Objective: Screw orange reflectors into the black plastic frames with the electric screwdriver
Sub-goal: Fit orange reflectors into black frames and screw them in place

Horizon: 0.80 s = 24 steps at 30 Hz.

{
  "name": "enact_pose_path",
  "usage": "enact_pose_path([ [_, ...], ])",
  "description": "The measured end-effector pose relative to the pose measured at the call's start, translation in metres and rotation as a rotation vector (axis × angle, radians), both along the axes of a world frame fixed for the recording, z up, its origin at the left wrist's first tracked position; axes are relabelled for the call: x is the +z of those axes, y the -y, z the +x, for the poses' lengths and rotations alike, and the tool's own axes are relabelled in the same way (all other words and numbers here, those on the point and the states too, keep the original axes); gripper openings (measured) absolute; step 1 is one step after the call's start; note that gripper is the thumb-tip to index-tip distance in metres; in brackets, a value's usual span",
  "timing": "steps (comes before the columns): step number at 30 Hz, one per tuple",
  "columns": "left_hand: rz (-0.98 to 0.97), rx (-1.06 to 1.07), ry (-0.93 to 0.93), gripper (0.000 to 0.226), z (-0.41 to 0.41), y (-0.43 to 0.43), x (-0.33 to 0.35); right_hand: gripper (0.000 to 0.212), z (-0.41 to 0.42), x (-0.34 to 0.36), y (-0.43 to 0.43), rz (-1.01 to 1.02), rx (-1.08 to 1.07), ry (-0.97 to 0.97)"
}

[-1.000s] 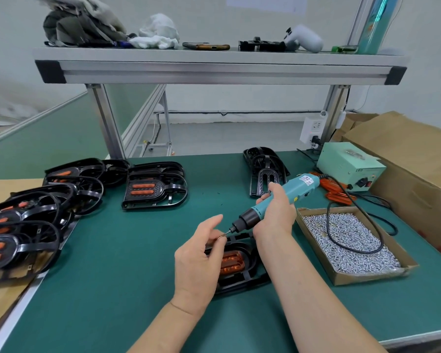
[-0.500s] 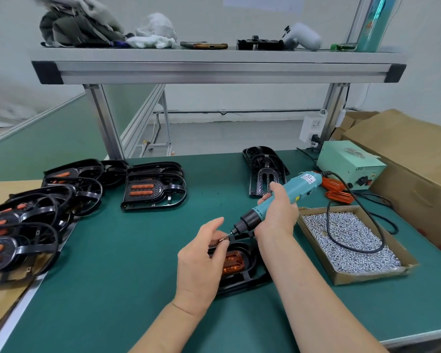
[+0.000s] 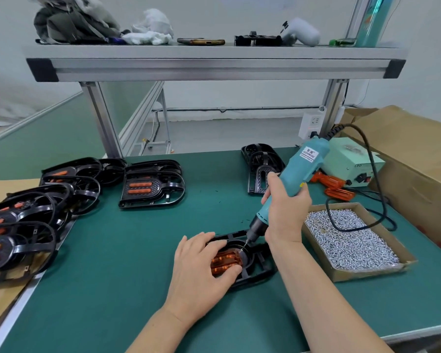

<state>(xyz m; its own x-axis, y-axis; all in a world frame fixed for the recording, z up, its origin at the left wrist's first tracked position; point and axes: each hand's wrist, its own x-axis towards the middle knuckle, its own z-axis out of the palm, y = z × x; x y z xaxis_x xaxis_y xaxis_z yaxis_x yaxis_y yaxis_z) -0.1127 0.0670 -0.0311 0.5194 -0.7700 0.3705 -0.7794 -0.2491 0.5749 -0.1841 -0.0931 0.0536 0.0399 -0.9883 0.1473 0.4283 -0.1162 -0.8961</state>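
A black plastic frame (image 3: 255, 266) lies on the green mat in front of me, with an orange reflector (image 3: 224, 261) seated in it. My left hand (image 3: 201, 266) lies on the frame's left part, fingers spread around the reflector and touching it. My right hand (image 3: 285, 212) grips the teal electric screwdriver (image 3: 298, 174), held steeply tilted. Its bit tip (image 3: 243, 248) touches the frame at the reflector's upper right edge. The screw at the tip is too small to make out.
A cardboard tray of silver screws (image 3: 351, 240) sits to the right, the screwdriver's black cable looping over it. Loose orange reflectors (image 3: 334, 187) and a pale green power box (image 3: 351, 166) lie behind. More black frames (image 3: 150, 184) are at the left, one empty frame (image 3: 262, 164) at the back.
My left hand left the bit tip and came down onto the frame. The screwdriver swung upright and its tip dropped onto the frame beside the reflector.
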Motion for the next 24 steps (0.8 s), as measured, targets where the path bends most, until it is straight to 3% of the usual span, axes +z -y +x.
enact_pose_path([
  [7,-0.014,-0.027,-0.041,0.040,0.001,0.000,-0.001,0.017,0.002,-0.002,-0.009,-0.106,-0.005,-0.078],
  [24,-0.022,-0.063,-0.038,0.041,0.004,0.001,-0.005,0.014,0.013,-0.009,-0.022,-0.230,0.015,-0.183],
])
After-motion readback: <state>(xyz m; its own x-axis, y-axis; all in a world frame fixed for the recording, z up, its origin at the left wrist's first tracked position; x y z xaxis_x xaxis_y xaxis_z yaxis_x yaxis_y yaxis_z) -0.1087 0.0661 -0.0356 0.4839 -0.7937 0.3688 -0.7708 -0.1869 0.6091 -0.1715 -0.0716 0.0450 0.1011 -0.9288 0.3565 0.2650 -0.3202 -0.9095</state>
